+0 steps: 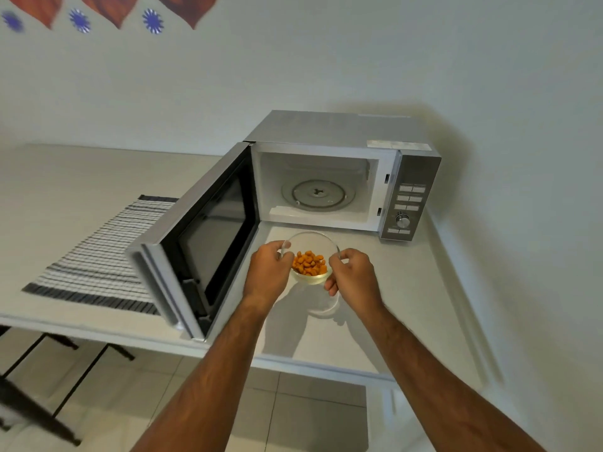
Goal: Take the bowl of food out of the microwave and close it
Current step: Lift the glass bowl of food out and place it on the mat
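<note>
A clear glass bowl (310, 243) with orange food pieces (309, 263) is held just in front of the silver microwave (339, 132), above the white table. My left hand (269, 270) grips its left rim and my right hand (354, 272) grips its right rim. The bowl's shadow falls on the table below it. The microwave door (195, 243) stands swung wide to the left. Inside the white cavity only the glass turntable (318, 194) is visible.
The white table (65, 190) meets the wall behind and on the right. A striped grey and white cloth (107, 252) lies left of the door. The control panel (409, 203) is on the microwave's right. Black table legs (39, 370) and floor tiles are below.
</note>
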